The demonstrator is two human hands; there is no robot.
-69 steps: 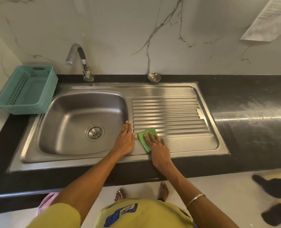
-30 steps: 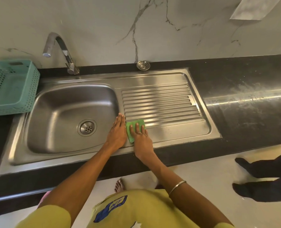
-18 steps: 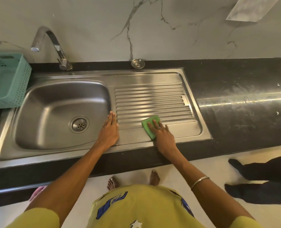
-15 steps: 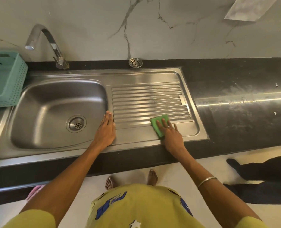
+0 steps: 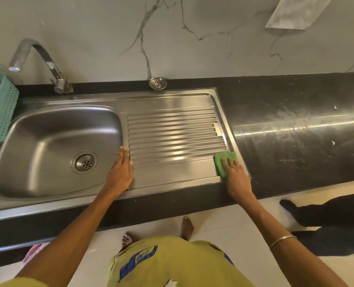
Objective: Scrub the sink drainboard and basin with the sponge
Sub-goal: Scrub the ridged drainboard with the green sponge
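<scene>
I look down from my head camera at a stainless steel sink set into a black countertop [image 5: 296,125]. My right hand [image 5: 237,177], at centre right of the frame, presses straight fingers flat on a green sponge [image 5: 223,162]; it pushes the sponge down and does not curl around it. The sponge lies on the smooth lower right corner of the drainboard [image 5: 172,129], just below the last ridges and touching the raised right rim. My left hand [image 5: 120,172], at the centre of the frame, rests flat with relaxed fingers on the strip between the drainboard and the basin [image 5: 47,146], holding nothing.

The basin fills the left middle of the frame. It holds nothing that I can see except its round drain [image 5: 84,162], set toward its lower right. In the upper left, a curved faucet [image 5: 39,59] stands behind the basin. At the far left edge sits a teal perforated plastic basket [image 5: 0,108], cut off by the frame, so I cannot tell its contents. A small metal strainer [image 5: 158,83] lies on the countertop against the marble wall, above the drainboard.
</scene>
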